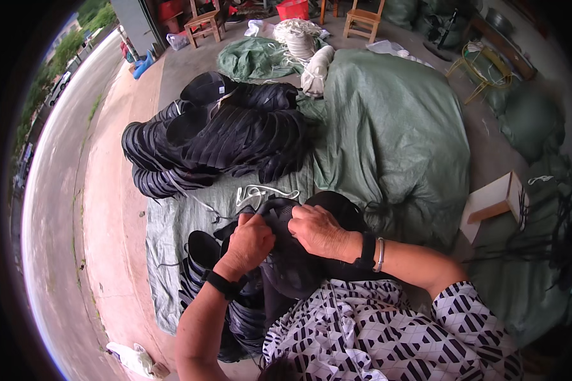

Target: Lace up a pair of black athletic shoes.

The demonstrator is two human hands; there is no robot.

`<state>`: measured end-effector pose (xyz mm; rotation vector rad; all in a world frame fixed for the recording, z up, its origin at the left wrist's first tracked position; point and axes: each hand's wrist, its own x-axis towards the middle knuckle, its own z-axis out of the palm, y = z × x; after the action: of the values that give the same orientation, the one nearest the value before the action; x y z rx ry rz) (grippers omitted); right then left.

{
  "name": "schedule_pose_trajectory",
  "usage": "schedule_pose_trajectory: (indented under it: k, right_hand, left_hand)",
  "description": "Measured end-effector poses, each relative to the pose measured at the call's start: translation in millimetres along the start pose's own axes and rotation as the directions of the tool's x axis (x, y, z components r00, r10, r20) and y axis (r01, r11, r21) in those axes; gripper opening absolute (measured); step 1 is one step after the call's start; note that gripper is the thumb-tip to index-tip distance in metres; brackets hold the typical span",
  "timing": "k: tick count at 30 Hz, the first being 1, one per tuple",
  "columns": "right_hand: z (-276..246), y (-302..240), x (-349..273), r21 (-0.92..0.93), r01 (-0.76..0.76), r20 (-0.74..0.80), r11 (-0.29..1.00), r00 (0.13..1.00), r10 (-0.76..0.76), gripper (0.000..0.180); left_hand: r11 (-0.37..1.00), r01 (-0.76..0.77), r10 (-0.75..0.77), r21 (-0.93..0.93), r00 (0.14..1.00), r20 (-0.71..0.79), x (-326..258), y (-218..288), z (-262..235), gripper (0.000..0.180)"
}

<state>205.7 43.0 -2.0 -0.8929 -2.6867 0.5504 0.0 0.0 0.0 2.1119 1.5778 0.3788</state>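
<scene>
Both my hands are closed on a black mesh shoe upper (pixel 289 270) in front of my body. My left hand (pixel 251 241) pinches its left edge, with the thumb on top. My right hand (pixel 318 228) grips its upper right edge; the fingertips are partly hidden against the dark fabric. Under and beside my left forearm runs a row of nested black uppers (pixel 241 324). Past my hands, a large pile of stacked black uppers (pixel 235 140) lies on the green woven sheet (pixel 165 254). White cord (pixel 267 188) lies loose between that pile and my hands.
A bulging green woven sack (pixel 394 127) stands at the right of the pile. Farther off are a coil of white rope (pixel 297 38) and wooden chairs (pixel 363 22). An open cardboard box (pixel 494 200) and a stool frame (pixel 483 70) are at the right. Pavement runs along the left.
</scene>
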Motion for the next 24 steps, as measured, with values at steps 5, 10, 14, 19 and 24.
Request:
schedule_pose_trajectory:
  k: [5,10,14,19,24]
  right_hand:
    - [6,0,-1,0.378,-0.028,-0.085,0.926,0.994,0.065,0.006]
    - [11,-4,-9,0.367,-0.081,-0.174,0.926,0.973,0.154,0.008]
    - [10,-9,-8,0.321,-0.151,-0.164,0.935,0.963,0.212,0.007]
    - [20,-14,-5,0.522,-0.312,-0.004,0.794,0.93,0.368,0.009]
    - [6,-8,-2,0.715,-0.243,0.093,0.655,0.962,0.256,0.017]
  left_hand:
    - [0.999,0.009,-0.011,0.033,0.998,0.057,0,-3,-1,0.014]
    - [1.0,-0.012,0.011,0.007,1.0,0.021,-4,1,0,0.014]
    - [1.0,-0.025,0.025,-0.017,1.0,0.014,-4,-1,0,0.013]
    - [0.999,-0.043,0.043,0.009,0.998,0.037,-2,-2,0,0.014]
    - [0.997,-0.069,0.066,0.042,0.995,0.076,-1,1,-2,0.017]
